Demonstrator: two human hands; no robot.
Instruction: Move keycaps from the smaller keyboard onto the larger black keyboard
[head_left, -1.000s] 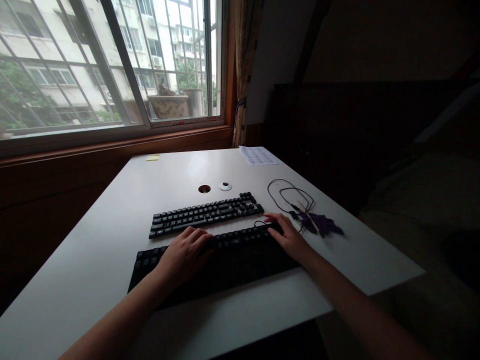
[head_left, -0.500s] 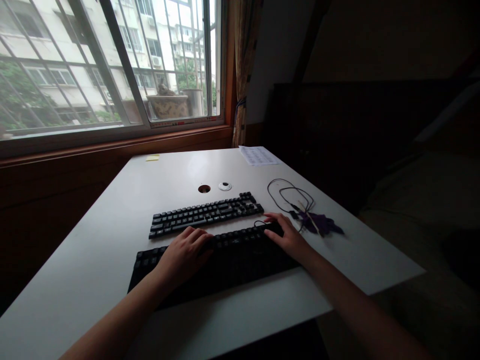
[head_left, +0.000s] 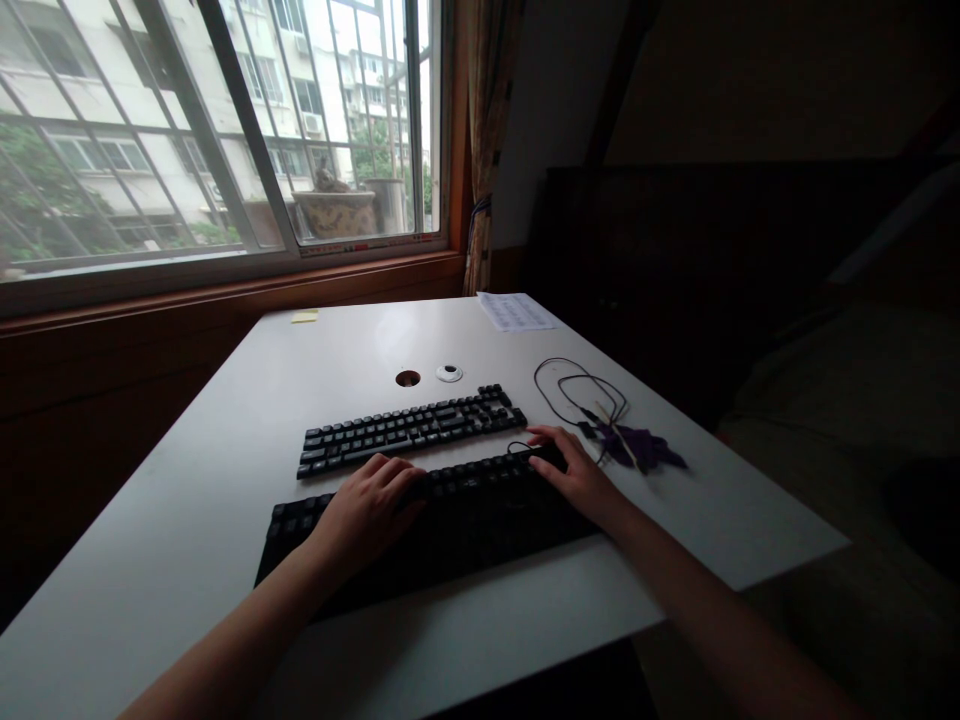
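A black keyboard (head_left: 480, 530) lies at a slant across the near part of the white table. My left hand (head_left: 375, 500) rests over its left-middle part, fingers bent close together; the fingertips are hidden against the keys. My right hand (head_left: 574, 475) is at the keyboard's far right end, with thumb and forefinger a little apart around its back edge. Just behind lies a block of black keycaps (head_left: 405, 430) set out in keyboard order, with white table showing through gaps at its right side. Both forearms cross the near edge of the table.
To the right, a black cable (head_left: 551, 395) lies looped beside a purple cloth (head_left: 641, 447) with a thin stick (head_left: 626, 445) across it. Farther back are a round table hole (head_left: 408, 379), a white disc (head_left: 449, 373), printed paper (head_left: 517, 311) and a yellow note (head_left: 304, 315). A barred window (head_left: 225, 130) stands behind.
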